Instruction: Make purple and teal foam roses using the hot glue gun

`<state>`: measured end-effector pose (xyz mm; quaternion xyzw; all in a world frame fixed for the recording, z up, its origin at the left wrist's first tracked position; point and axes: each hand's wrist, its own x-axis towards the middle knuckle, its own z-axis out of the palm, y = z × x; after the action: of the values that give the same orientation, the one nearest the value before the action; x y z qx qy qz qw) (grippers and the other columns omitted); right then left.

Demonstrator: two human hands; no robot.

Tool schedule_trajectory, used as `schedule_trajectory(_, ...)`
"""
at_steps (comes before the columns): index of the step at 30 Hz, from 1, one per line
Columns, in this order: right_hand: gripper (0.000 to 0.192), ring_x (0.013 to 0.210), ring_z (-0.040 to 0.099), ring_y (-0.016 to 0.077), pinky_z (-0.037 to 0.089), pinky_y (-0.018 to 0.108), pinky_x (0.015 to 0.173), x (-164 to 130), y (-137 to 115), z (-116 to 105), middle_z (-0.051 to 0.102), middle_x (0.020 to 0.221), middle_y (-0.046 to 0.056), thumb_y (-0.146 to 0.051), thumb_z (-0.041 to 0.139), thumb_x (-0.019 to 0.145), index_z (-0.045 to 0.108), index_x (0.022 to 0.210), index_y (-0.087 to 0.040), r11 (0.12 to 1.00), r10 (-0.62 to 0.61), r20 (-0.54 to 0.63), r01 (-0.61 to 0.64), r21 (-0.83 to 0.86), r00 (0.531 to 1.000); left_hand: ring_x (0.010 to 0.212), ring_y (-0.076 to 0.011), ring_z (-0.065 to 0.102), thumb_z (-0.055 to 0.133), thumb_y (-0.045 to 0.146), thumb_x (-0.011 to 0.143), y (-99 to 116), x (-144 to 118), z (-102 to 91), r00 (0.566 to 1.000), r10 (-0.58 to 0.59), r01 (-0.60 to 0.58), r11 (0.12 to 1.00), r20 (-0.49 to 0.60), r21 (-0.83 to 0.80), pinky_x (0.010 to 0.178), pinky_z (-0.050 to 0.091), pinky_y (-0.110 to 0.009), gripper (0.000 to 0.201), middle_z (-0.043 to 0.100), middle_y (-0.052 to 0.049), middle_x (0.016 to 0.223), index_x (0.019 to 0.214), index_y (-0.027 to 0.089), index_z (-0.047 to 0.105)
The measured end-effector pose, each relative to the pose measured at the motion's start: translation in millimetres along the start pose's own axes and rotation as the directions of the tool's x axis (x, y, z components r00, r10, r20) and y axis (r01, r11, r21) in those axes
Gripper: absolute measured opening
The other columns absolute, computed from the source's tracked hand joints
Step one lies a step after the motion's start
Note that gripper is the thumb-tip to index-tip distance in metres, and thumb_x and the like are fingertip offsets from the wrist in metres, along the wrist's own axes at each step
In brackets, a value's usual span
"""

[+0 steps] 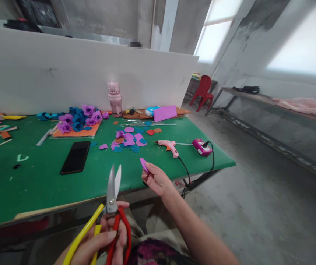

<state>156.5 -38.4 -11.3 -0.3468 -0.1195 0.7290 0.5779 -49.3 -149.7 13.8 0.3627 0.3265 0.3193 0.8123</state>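
My left hand (102, 235), low in front of the table, is closed around red-handled scissors (112, 198), their blades pointing up and parted. A yellow-handled tool (83, 233) is held in the same hand; its head is mostly hidden behind the scissors. Over the table's front edge, my right hand (156, 179) pinches a small purple paper petal (143, 164) between thumb and fingers. Beyond it lies a loose pile of cut purple, blue and brown paper pieces (129, 139). Finished-looking purple and blue paper flowers (77, 119) are heaped on orange sheets (91, 131) farther back left.
On the green table (44, 187) lie a black phone (76, 157) and a pink glue gun (169, 144), its cord hanging off the front edge. A purple power block (202, 147) sits near the right end. A pink bottle (115, 99) stands against the white board (77, 73).
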Motion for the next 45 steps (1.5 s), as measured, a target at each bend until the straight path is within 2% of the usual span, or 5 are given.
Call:
schedule_trajectory(3,0.012,0.048,0.048,0.0042,0.043,0.015,0.046,1,2,1,0.057,0.058,-0.004,-0.015,0.070,0.069,0.058,0.068,-0.015,0.999,0.000,-0.056,0.002,0.039,0.998,0.042,-0.0161,0.060,0.044,0.025,0.084,0,6,-3.5,0.993,-0.050,0.056,0.997,0.103,-0.053,0.037,0.044,-0.024,0.048,0.063,-0.008,0.078,0.131,0.023,0.034)
schedule_trajectory(10,0.008,0.048,0.048,0.0057,0.043,0.017,0.046,0,8,8,0.057,0.058,-0.003,-0.013,0.065,0.071,0.060,0.066,-0.015,0.999,0.001,-0.103,0.005,0.051,0.995,0.040,-0.0146,0.059,0.038,0.019,0.083,5,20,-5.0,0.956,-0.078,0.123,0.982,0.284,-0.144,0.033,0.041,-0.019,0.048,0.063,-0.008,0.076,0.130,0.019,0.035)
schedule_trajectory(21,0.009,0.050,0.048,0.0052,0.042,0.016,0.047,-3,10,11,0.058,0.059,-0.004,-0.015,0.069,0.069,0.060,0.068,-0.016,0.999,-0.034,-0.093,0.036,0.022,0.995,0.039,-0.0145,0.059,0.040,0.019,0.082,8,24,-0.5,0.966,-0.074,0.108,0.986,0.246,-0.128,0.033,0.041,-0.019,0.046,0.064,-0.007,0.076,0.128,0.018,0.039)
schedule_trajectory(35,0.017,0.050,0.049,0.0038,0.042,0.014,0.046,-4,9,13,0.059,0.061,-0.004,-0.019,0.074,0.064,0.059,0.070,-0.015,0.996,-0.090,-0.122,0.092,0.009,0.988,0.040,-0.0176,0.061,0.036,0.013,0.082,2,28,-3.8,0.962,-0.088,0.136,0.975,0.257,-0.177,0.033,0.044,-0.020,0.056,0.065,-0.008,0.076,0.136,0.020,0.022)
schedule_trajectory(45,0.029,0.052,0.049,0.0042,0.041,0.015,0.048,-3,11,12,0.059,0.060,-0.006,-0.027,0.081,0.053,0.059,0.069,-0.016,0.990,-0.141,-0.129,0.140,-0.017,0.982,0.041,-0.0166,0.061,0.034,0.012,0.082,3,29,-3.5,0.961,-0.081,0.126,0.980,0.266,-0.155,0.033,0.044,-0.020,0.054,0.064,-0.010,0.077,0.135,0.017,0.023)
